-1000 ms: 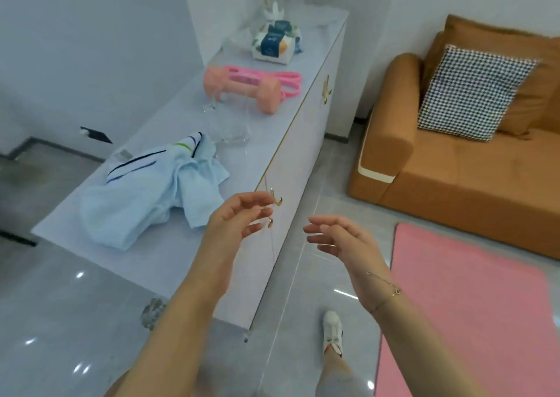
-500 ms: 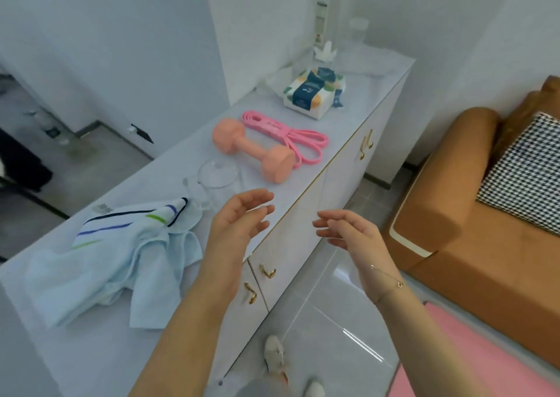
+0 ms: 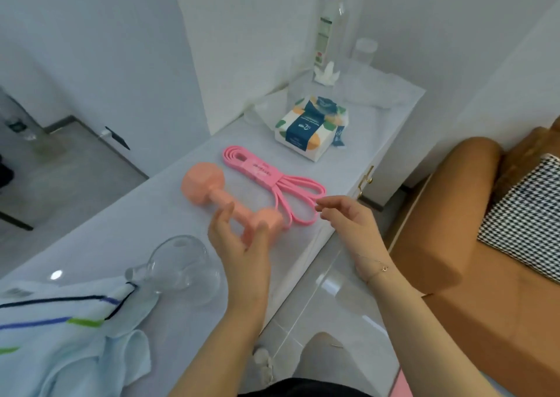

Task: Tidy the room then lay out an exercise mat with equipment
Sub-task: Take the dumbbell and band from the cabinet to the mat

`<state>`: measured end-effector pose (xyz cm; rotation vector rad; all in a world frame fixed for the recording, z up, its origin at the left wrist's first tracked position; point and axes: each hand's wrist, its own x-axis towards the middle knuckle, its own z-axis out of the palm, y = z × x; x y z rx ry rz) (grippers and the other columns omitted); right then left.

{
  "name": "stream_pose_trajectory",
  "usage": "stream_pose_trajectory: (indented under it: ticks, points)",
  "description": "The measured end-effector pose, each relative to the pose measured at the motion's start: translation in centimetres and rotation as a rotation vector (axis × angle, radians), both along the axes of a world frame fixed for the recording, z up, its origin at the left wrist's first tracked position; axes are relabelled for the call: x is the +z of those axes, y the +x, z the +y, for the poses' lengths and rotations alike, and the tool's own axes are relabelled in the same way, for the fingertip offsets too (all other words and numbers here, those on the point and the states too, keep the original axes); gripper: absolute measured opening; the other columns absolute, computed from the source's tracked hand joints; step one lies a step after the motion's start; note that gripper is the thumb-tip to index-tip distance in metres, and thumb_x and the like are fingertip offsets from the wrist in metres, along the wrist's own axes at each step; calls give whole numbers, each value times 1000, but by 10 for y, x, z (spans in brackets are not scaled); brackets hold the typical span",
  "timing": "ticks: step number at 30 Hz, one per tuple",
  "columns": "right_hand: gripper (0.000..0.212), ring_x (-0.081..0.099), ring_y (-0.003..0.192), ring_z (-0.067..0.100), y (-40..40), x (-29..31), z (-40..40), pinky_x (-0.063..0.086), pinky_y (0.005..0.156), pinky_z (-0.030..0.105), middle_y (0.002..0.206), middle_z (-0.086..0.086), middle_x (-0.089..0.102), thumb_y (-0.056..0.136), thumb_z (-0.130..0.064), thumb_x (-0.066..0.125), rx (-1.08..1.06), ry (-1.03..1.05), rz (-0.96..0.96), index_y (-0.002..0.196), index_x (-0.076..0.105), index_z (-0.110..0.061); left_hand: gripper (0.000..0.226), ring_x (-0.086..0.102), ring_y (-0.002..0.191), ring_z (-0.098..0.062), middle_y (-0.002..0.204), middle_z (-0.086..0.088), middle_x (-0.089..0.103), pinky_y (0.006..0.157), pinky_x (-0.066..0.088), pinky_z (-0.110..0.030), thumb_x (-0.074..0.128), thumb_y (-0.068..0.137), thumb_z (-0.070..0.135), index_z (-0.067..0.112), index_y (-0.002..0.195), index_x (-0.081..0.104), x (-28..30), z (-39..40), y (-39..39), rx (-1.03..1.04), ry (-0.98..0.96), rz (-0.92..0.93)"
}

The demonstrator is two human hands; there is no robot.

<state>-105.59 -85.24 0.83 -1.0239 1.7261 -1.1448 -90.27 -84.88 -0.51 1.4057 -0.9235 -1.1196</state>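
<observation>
A peach dumbbell (image 3: 203, 188) lies on the white cabinet top (image 3: 145, 214). Beside it, to the right, lies a coiled pink resistance band (image 3: 266, 178). My left hand (image 3: 242, 242) hovers over the dumbbell's near end with fingers spread and loosely curved, holding nothing. My right hand (image 3: 348, 217) is just right of the band's near loops, fingers relaxed, its fingertips close to the band; I cannot tell whether they touch it.
A clear glass jug (image 3: 181, 263) stands left of my left hand. A light blue striped towel (image 3: 66, 330) lies at the near left. A tissue pack (image 3: 312, 130) and a tall bottle (image 3: 328, 27) stand at the back. An orange sofa (image 3: 472, 245) with a checked cushion (image 3: 527, 224) is on the right.
I have moved closer to the cabinet. Both hands have reached forward, the left to the dumbbell's near end and the right to the band's near loops.
</observation>
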Motion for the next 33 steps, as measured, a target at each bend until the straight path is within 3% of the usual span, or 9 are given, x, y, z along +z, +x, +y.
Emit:
stream_pose_trajectory:
  ticks: [2, 5, 9, 12, 15, 18, 26, 30, 33]
  points:
    - [21, 57, 97, 2, -3, -6, -23, 41, 71, 1, 105, -9, 65, 89, -8, 56, 97, -10, 116, 104, 67, -18, 55, 35, 125, 2, 140, 12, 30, 98, 33, -16, 59, 89, 14, 30, 136, 36, -4, -16, -3, 71, 67, 45]
    - [23, 51, 95, -6, -8, -9, -61, 38, 77, 6, 108, -13, 57, 88, -13, 59, 230, -20, 241, 109, 65, -21, 52, 53, 114, -8, 131, 4, 52, 95, 42, -25, 59, 89, 9, 24, 135, 41, -11, -41, -6, 135, 137, 153]
    - [31, 51, 108, 9, -9, -13, -111, 36, 89, 16, 120, -3, 54, 89, -24, 61, 461, 3, 423, 120, 59, -19, 45, 63, 94, -20, 104, -1, 65, 85, 49, -32, 61, 89, 11, 18, 130, 44, -14, -71, -1, 130, 314, 132]
    - [53, 45, 116, 18, -2, -23, -137, 38, 93, 27, 128, 0, 50, 88, -44, 58, 631, 79, 617, 134, 47, -21, 30, 65, 76, -21, 88, -8, 66, 66, 53, -32, 62, 89, 9, 14, 114, 47, -12, -85, 0, 127, 427, 166]
    - [68, 41, 113, 23, 7, -33, -152, 37, 92, 35, 121, 3, 46, 79, -62, 57, 708, 114, 830, 131, 44, -20, 24, 63, 67, -22, 87, -12, 63, 52, 55, -29, 58, 89, 3, 11, 108, 46, -11, -95, -1, 168, 442, 239]
    - [64, 45, 110, 26, 15, -42, -161, 36, 89, 35, 119, 6, 46, 78, -57, 59, 717, 100, 954, 125, 44, -16, 17, 57, 52, -18, 71, -9, 55, 46, 51, -26, 59, 91, 7, 8, 102, 47, -15, -101, 2, 178, 454, 226]
    - [61, 57, 82, 27, 14, -28, -171, 39, 61, 31, 91, 4, 51, 69, -41, 72, 710, 207, 835, 109, 38, -10, 17, 48, 40, -14, 60, -6, 49, 40, 43, -23, 60, 92, 14, 12, 81, 47, -15, -90, 1, 53, 473, 198]
    - [64, 60, 83, 24, -6, -17, -137, 43, 63, 30, 95, 1, 55, 70, -29, 72, 563, 269, 581, 123, 39, -17, 34, 45, 41, -17, 53, -4, 46, 41, 40, -25, 59, 91, 42, 14, 78, 46, -12, -69, -1, -17, 556, 357]
    - [33, 57, 73, 16, -23, -18, -95, 42, 57, 26, 84, -6, 58, 72, -23, 71, 387, 273, 399, 99, 54, -19, 40, 42, 38, -17, 47, -2, 43, 40, 39, -23, 61, 85, 48, 15, 69, 45, -13, -59, -6, -153, 637, 437]
